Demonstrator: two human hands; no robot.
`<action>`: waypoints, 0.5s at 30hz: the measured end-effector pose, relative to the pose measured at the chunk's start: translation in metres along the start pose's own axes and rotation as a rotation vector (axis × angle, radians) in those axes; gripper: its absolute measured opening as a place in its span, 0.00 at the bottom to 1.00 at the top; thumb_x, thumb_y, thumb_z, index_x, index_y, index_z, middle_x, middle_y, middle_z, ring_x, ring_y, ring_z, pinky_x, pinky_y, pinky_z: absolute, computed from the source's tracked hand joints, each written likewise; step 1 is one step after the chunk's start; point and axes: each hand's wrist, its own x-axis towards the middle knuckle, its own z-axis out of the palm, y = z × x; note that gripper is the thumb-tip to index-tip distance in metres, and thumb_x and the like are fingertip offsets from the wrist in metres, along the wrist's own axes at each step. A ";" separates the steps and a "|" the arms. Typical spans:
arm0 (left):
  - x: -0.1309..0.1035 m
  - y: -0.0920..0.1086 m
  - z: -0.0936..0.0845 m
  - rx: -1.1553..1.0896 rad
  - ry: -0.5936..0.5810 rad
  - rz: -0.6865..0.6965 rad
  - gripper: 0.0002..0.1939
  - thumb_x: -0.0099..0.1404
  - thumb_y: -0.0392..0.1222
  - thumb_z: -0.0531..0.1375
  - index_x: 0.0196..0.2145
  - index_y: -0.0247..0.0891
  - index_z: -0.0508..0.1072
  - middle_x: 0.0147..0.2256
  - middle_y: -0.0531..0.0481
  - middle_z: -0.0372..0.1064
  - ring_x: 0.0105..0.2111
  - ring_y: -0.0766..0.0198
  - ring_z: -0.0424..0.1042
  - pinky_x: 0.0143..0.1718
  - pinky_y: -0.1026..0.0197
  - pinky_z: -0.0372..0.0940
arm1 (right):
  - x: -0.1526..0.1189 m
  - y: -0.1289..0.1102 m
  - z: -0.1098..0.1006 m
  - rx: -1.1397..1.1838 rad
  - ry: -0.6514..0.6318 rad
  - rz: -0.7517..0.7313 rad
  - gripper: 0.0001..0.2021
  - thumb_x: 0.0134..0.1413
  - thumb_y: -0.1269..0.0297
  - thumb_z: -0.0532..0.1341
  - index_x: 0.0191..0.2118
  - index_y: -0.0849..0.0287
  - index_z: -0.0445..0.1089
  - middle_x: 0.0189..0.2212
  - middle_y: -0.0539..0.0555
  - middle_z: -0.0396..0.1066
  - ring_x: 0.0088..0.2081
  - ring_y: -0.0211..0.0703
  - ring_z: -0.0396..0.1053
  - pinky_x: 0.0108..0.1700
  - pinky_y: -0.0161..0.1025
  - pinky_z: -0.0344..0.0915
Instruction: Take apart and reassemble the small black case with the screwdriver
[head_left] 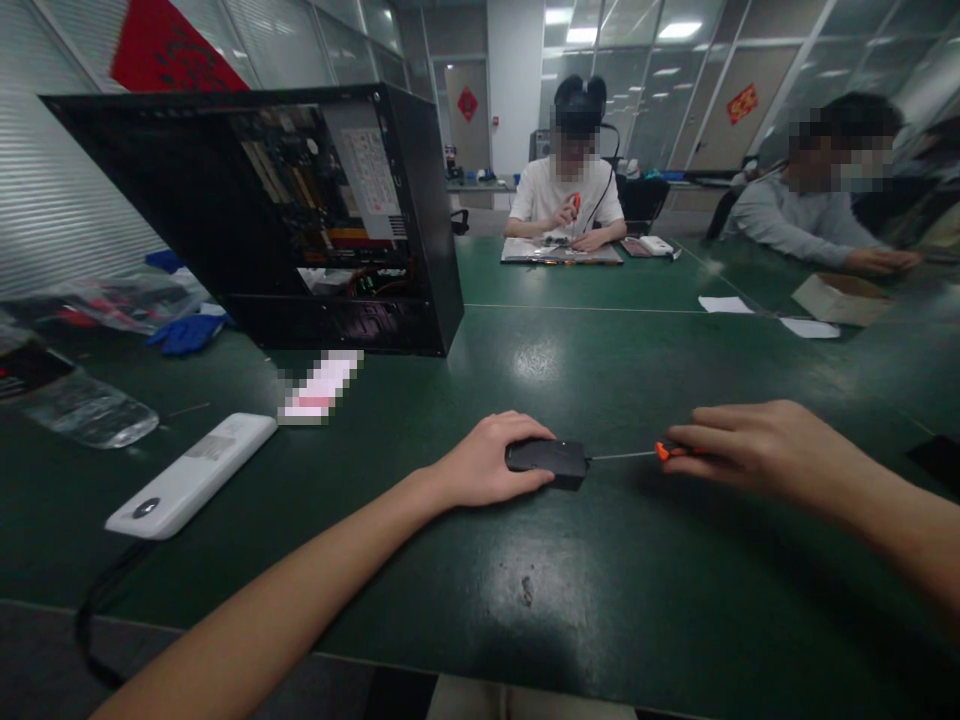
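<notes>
Holding a screwdriver [661, 451] in a closed grip, the right hand [757, 450] aims it at the end of a small black box [559, 459] (tip contact I can't make out). The left hand [491, 462], half closed, grips that box on the green table [637, 620]; off to the left sit a white oblong device [199, 478] and an open computer case [424, 220].
</notes>
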 end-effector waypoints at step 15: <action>0.001 0.000 0.000 0.011 -0.001 -0.015 0.19 0.64 0.43 0.71 0.51 0.38 0.78 0.49 0.44 0.79 0.49 0.53 0.77 0.54 0.51 0.68 | -0.025 -0.012 0.052 0.053 -0.042 0.031 0.13 0.74 0.59 0.56 0.40 0.62 0.73 0.27 0.51 0.72 0.23 0.36 0.69 0.25 0.37 0.57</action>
